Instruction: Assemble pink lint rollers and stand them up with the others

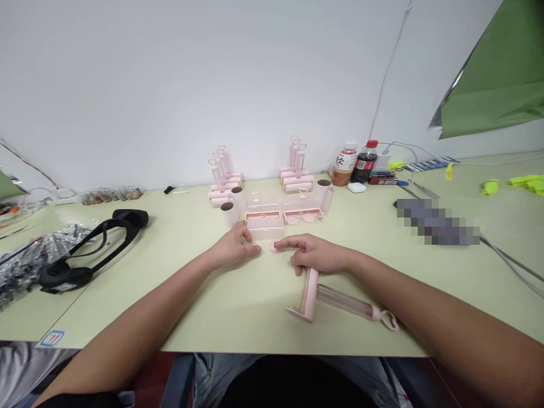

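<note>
My left hand [233, 245] rests on the table with its fingers apart, beside a clear and pink box [264, 226]. Under the outstretched index finger of my right hand [317, 252] is a small pink disc [274, 246]. The other fingers of that hand are bent above the table and grip nothing. Close below my right hand lies a pink tray piece [310, 294] with an end flap. A clear tube [346, 300] with a pink heart-shaped handle extends from it to the right. Another pink tray [302, 216] holds round pieces behind my right hand.
Cardboard-coloured tubes [229, 214] stand behind my left hand. Pink assemblies with upright tubes [297, 181] line the wall. Two bottles [345, 164] stand at the back right. A black headset [102, 249] lies left, a pixelated object [436, 221] right.
</note>
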{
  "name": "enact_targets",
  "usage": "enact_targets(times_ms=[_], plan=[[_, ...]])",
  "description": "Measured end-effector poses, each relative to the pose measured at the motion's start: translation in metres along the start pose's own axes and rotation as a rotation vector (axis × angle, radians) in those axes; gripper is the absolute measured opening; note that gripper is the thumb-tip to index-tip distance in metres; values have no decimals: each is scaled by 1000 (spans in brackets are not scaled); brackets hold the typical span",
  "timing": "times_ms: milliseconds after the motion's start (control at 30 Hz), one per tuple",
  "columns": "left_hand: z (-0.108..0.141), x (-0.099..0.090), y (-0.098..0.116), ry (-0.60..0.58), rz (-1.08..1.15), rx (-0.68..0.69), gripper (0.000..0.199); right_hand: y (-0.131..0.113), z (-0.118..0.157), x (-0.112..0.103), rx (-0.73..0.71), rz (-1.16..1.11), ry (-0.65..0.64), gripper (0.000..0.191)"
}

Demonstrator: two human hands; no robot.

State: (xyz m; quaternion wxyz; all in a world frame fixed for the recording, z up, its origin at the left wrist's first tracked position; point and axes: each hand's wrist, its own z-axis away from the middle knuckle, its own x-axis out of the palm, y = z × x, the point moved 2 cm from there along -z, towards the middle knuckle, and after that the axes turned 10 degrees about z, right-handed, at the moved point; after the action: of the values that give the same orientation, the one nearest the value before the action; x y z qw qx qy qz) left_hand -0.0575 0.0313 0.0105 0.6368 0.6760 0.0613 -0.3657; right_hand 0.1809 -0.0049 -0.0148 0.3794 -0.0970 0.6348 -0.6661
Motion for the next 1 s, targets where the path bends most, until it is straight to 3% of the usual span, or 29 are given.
enact_targets(times_ms=[333,567,833,933,1000], plan=[[13,0,3,61,-194,67,31,-2,1,0,11,22,-11,57],[19,6,3,62,-368,24,25,-2,1,0,19,12,-8,58],[17,12,5,65,-337,61,29,-4,3,0,36,-5,15,55],[22,15,14,88,-218,96,33,-7,4,1,57,-4,64,54],[25,21,24,25,-72,98,39,-11,4,2,57,-4,112,52]])
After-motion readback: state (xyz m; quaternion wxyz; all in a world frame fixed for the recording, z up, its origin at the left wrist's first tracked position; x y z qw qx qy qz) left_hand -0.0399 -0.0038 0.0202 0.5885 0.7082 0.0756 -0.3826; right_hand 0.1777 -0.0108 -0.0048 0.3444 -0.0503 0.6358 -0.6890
